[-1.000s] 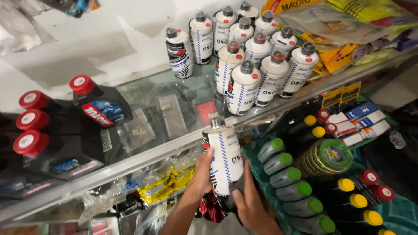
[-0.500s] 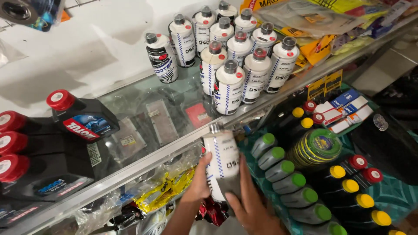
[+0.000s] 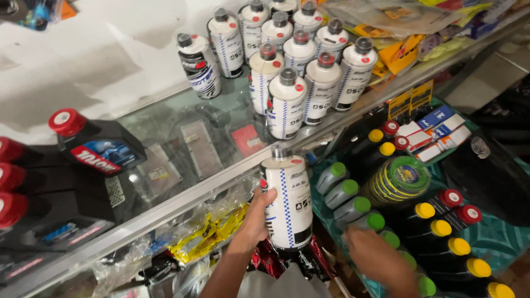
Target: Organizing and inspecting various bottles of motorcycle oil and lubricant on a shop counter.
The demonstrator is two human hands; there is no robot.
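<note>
Head view shows the left hand (image 3: 255, 221) grasping a white bottle (image 3: 287, 201) with a blue checked stripe, upright, just below the front edge of the glass shelf (image 3: 165, 160). On that shelf a group of similar white bottles (image 3: 301, 83) stands. Right hand (image 3: 381, 259) is blurred and apart from the held bottle, over the green-capped bottles (image 3: 359, 207); whether its fingers are released or clenched, I cannot tell.

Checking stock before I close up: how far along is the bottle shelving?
Done: a cluster of white bottles stands on the glass shelf. In hand: the left hand grips one white bottle below the shelf edge; the right hand, blurred, is off it. Left: that bottle isn't up yet.
</note>
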